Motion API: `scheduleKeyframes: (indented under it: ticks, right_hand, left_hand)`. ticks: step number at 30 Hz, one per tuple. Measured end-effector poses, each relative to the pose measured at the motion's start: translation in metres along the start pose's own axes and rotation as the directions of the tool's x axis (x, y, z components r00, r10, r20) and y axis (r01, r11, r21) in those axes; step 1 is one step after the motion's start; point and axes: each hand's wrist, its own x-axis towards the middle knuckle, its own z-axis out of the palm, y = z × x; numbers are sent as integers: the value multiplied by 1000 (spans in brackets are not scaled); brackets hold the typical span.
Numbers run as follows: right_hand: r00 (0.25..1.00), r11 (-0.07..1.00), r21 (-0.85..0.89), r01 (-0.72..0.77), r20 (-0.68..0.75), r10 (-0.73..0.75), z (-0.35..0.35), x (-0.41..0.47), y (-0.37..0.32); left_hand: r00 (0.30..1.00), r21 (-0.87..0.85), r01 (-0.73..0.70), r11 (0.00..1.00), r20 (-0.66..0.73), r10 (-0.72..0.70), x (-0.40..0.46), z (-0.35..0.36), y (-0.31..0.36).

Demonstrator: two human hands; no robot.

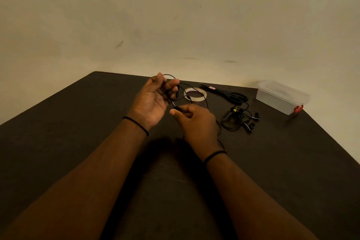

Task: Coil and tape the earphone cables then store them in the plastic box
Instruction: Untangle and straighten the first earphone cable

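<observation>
The left hand [155,97] curls around a black earphone cable [196,88] – the right hand [194,121] pinches its end; tape roll [195,94] at one o'clock.

A dark desk [78,142] fills the lower view, meeting a plain beige wall [175,15] marked with a few faint smudges. Black-handled scissors [227,93] lie flat near the desk's far edge, blades pointing left.
</observation>
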Motion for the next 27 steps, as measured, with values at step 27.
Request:
scheduleKeyframes:
  ticks: [27]
  right_hand:
    - [924,674,709,-207,-85,374,1,15,4]
  left_hand:
    - [998,657,50,752,-63,-11,-2,-2,-22]
